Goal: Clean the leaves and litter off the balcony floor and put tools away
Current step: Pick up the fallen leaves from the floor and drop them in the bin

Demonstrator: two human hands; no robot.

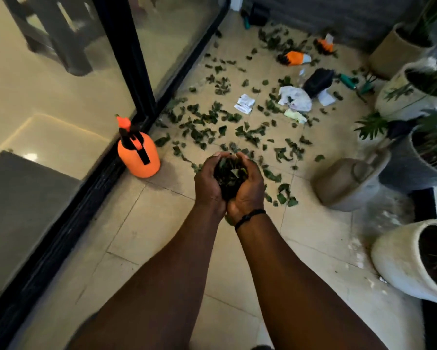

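You hold a heap of leaves (228, 175) in both hands, your left hand (208, 180) and right hand (249, 185) side by side, fingers curled up around it like a bowl. The floor (162, 236) near you looks mostly clean. Far ahead, lots of leaves (204, 127) still lie about (papers (244, 104) and gloves (293, 58) too). The orange spray bottle (138, 154) stands on the left, not put away. You have much left to do.

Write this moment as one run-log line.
left hand: cupping leaves | right hand: cupping same handful of leaves | floor: many leaves remain | orange sprayer: standing by door
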